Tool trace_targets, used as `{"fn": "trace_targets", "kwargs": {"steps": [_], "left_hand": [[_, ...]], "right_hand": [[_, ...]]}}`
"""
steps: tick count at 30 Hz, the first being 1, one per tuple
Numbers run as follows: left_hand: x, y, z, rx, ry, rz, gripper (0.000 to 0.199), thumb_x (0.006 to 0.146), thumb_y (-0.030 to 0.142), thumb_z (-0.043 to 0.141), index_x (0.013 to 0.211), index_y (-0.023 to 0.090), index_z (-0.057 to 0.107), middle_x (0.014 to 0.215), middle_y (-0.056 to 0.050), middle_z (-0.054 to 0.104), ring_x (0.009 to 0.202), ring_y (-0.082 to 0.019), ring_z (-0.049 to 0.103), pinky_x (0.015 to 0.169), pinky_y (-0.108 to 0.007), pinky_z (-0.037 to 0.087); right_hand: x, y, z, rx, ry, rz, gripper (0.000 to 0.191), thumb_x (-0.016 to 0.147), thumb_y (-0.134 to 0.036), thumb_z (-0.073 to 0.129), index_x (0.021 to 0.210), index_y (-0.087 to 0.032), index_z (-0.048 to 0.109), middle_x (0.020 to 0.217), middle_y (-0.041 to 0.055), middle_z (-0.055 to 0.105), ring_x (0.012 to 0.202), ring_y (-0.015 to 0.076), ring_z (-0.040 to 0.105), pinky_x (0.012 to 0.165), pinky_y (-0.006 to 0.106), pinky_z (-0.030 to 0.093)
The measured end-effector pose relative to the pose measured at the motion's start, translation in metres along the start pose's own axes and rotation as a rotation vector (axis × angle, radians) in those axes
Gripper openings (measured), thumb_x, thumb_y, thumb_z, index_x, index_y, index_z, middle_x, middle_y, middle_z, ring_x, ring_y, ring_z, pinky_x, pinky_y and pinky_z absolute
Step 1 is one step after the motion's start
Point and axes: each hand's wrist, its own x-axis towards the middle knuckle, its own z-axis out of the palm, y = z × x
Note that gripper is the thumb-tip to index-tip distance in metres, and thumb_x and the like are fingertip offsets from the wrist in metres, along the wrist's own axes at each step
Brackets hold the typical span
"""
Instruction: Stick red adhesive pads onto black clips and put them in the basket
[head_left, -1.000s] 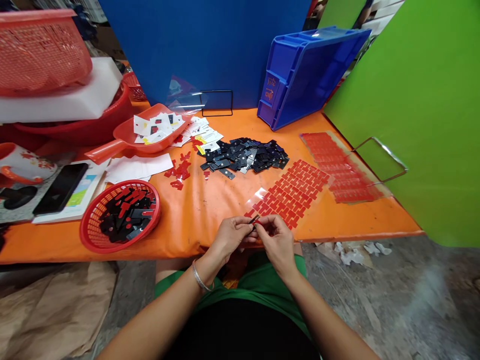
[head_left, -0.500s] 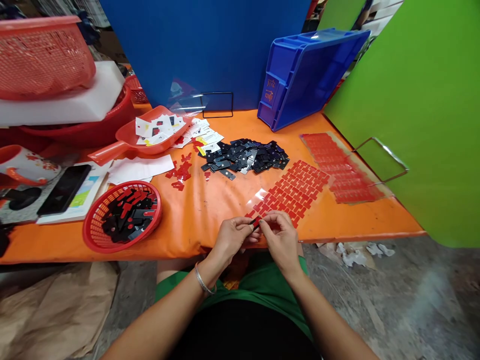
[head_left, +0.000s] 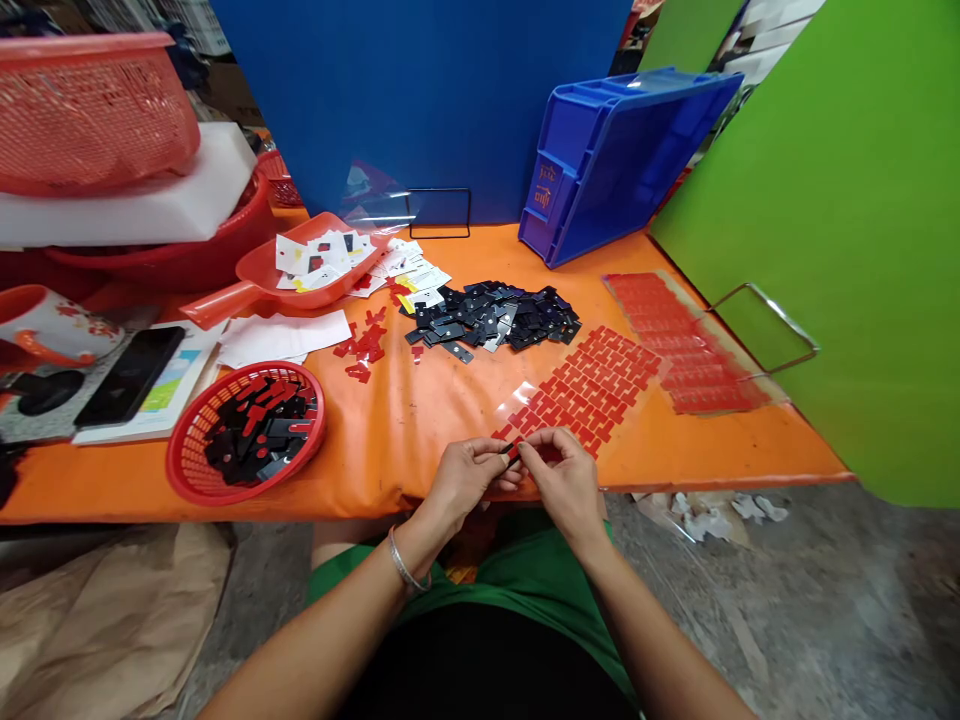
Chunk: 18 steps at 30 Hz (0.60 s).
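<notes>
Near the table's front edge, my left hand [head_left: 463, 482] pinches a small black piece [head_left: 513, 453] with red on it. My right hand [head_left: 561, 476] meets it from the other side, thumb and fingertips closed on the same piece. Just beyond my hands lies a clear sheet of red T-shaped stickers [head_left: 594, 385]. A heap of black flat pieces [head_left: 495, 315] is farther back. To the left, a red basket [head_left: 174, 462] holds black pieces with red parts. Loose red pieces [head_left: 365, 342] lie between basket and heap.
A red scoop [head_left: 247, 262] with white cards, white paper [head_left: 281, 338], a phone [head_left: 131, 375] and a mug [head_left: 52, 325] are at left. A blue crate [head_left: 559, 190] stands at the back. Another red sheet [head_left: 690, 345] lies at right, beside a green panel [head_left: 847, 220] with a metal handle.
The view has shifted slightly. Both hands remain together around the small piece, with only slight finger movement; more red shows on it.
</notes>
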Motion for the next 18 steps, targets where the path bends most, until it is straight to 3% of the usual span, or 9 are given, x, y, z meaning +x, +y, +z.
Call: {"fn": "trace_targets", "kwargs": {"steps": [6,10,14,18], "left_hand": [[-0.002,0.004,0.0,-0.036,0.014,-0.04,0.016,0.073,0.017,0.067,0.086,0.009,0.064,0.064,-0.005,0.068,0.052,-0.011,0.063,0.055,-0.02,0.052],[-0.002,0.005,-0.001,-0.031,0.003,-0.043,0.011,0.075,0.014,0.064,0.085,0.009,0.065,0.067,-0.007,0.069,0.054,-0.011,0.064,0.055,-0.018,0.052],[-0.004,0.006,-0.002,-0.014,-0.009,-0.045,0.012,0.074,0.014,0.064,0.085,0.009,0.065,0.07,-0.007,0.07,0.052,-0.01,0.063,0.052,-0.017,0.051],[-0.006,0.009,-0.001,-0.045,-0.026,-0.046,0.013,0.073,0.014,0.065,0.084,0.008,0.064,0.072,-0.009,0.07,0.052,-0.01,0.063,0.056,-0.019,0.052]], "right_hand": [[-0.005,-0.004,0.004,0.106,-0.024,0.086,0.025,0.078,-0.04,0.061,0.088,-0.019,0.051,0.074,0.0016,0.061,0.054,0.0133,0.059,0.052,0.026,0.05],[0.0,-0.007,0.0,0.24,-0.029,0.143,0.051,0.069,-0.041,0.071,0.107,-0.019,0.045,0.068,-0.0028,0.061,0.047,0.0117,0.056,0.045,0.023,0.045],[0.007,-0.005,-0.006,0.274,-0.22,0.214,0.037,0.07,-0.05,0.067,0.078,-0.015,0.058,0.055,0.0002,0.061,0.042,0.0093,0.049,0.041,0.02,0.037],[0.009,-0.002,-0.008,0.261,-0.209,0.226,0.038,0.075,-0.054,0.06,0.07,-0.016,0.058,0.049,-0.0016,0.057,0.038,0.0071,0.042,0.037,0.019,0.03]]}}
